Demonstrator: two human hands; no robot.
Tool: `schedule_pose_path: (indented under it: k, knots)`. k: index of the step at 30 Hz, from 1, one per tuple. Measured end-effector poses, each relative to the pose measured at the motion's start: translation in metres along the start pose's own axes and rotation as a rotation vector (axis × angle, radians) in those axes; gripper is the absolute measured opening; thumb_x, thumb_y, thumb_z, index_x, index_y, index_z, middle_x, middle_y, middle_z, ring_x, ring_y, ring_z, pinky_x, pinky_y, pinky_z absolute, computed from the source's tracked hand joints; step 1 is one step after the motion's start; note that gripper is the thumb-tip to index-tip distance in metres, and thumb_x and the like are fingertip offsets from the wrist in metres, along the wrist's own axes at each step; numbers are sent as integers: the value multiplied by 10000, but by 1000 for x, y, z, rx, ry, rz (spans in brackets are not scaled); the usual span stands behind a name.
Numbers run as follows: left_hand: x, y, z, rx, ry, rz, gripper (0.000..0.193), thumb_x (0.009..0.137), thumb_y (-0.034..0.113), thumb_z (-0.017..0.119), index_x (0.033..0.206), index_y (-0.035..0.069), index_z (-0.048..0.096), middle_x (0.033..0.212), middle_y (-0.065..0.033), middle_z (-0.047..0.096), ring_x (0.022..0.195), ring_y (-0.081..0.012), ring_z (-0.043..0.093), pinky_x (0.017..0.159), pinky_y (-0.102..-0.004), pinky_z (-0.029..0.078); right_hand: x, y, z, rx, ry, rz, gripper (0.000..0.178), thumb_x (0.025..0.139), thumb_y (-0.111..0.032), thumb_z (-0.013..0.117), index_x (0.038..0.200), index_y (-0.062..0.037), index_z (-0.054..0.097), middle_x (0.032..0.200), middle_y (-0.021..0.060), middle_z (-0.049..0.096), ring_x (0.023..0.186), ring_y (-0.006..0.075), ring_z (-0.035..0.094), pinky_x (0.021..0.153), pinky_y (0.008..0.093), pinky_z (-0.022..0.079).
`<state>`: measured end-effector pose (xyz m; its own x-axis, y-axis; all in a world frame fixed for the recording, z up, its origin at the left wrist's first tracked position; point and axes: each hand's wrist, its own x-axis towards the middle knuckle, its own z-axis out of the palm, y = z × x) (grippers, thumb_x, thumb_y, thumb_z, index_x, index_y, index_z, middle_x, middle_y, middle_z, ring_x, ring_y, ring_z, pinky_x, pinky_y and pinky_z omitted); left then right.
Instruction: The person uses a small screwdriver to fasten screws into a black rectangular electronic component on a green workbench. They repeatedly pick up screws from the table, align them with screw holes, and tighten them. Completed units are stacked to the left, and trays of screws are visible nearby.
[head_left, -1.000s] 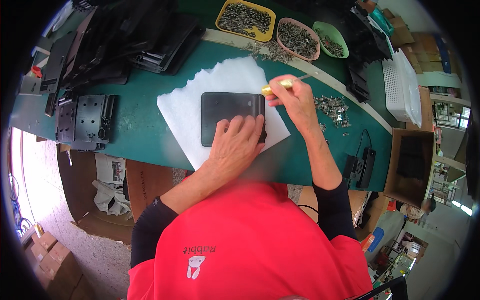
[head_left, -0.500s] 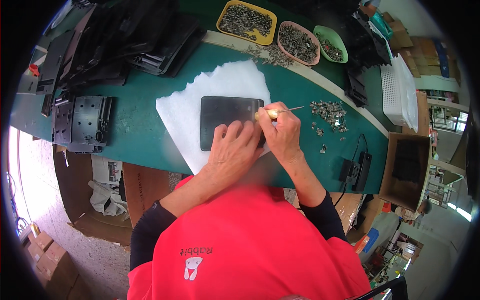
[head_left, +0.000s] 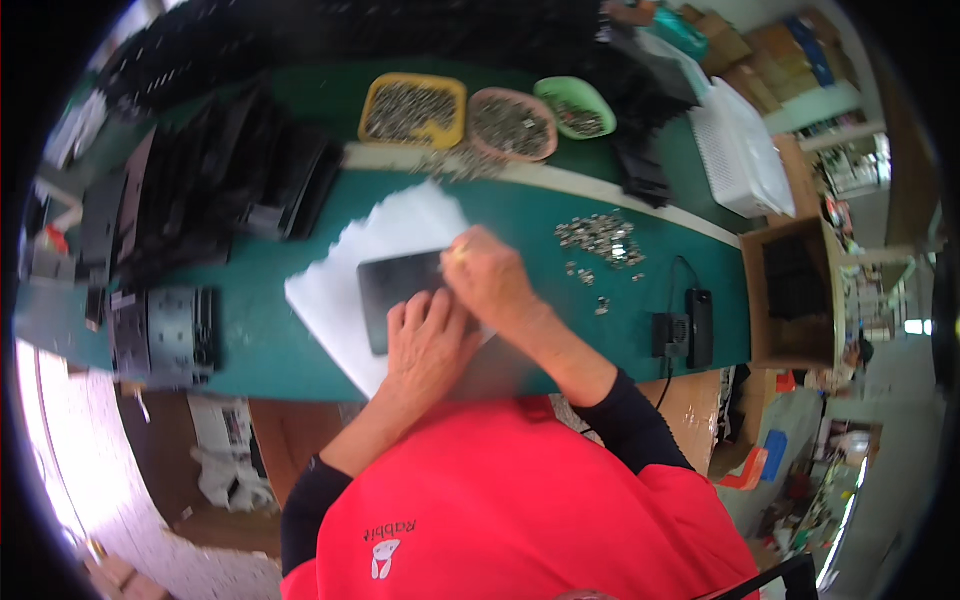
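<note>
A dark flat rectangular plastic panel lies on a white foam sheet. My left hand rests on its near right part, fingers stretched out and slightly apart. At the panel's far right corner, my right hand is closed around a yellow-handled tool. Only a bit of that handle shows, blurred by motion; its thin metal shaft is hidden now. To the right of my hands lies a loose pile of small metal clips, with several strays nearer me.
Yellow, pink and green trays of small metal parts stand beyond a pale strip. Black plastic parts are stacked at left, near grey-black panels. A black power adapter and a cardboard box are at right.
The view has shifted, so the bench appears lower and further left. My right hand has moved over the panel's far right corner and turned the tool's shaft out of sight. My left hand still rests there.
</note>
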<state>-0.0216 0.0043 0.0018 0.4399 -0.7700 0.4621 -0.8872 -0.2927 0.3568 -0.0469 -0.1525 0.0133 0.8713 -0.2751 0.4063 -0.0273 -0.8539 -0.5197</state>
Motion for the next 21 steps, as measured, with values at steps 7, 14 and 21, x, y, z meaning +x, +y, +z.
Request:
schedule_pose_path:
  k: [7,14,21]
  knots:
    - [6,2,-4,-50,-8,37,512,735,225,768,1202,64,632,1103,-67,573,1028,-288,509,883,-417,394,-7,22,-43,278,-42,449,244,873,-207,565,788,19,600,658,176,618,604,346,614,582,385,481]
    - [6,0,-6,-137,55,70,341,753,88,742,1085,61,669,986,-72,620,967,-293,551,841,-411,414,-30,19,-58,438,-140,544,190,876,-102,567,896,47,683,691,96,659,672,128,647,638,291,507]
    - [13,6,-5,-204,122,27,275,764,19,722,1030,41,661,921,-96,629,858,-277,586,761,-385,445,-43,2,-45,637,-140,585,291,828,-216,666,948,49,673,588,99,585,473,136,534,456,313,451]
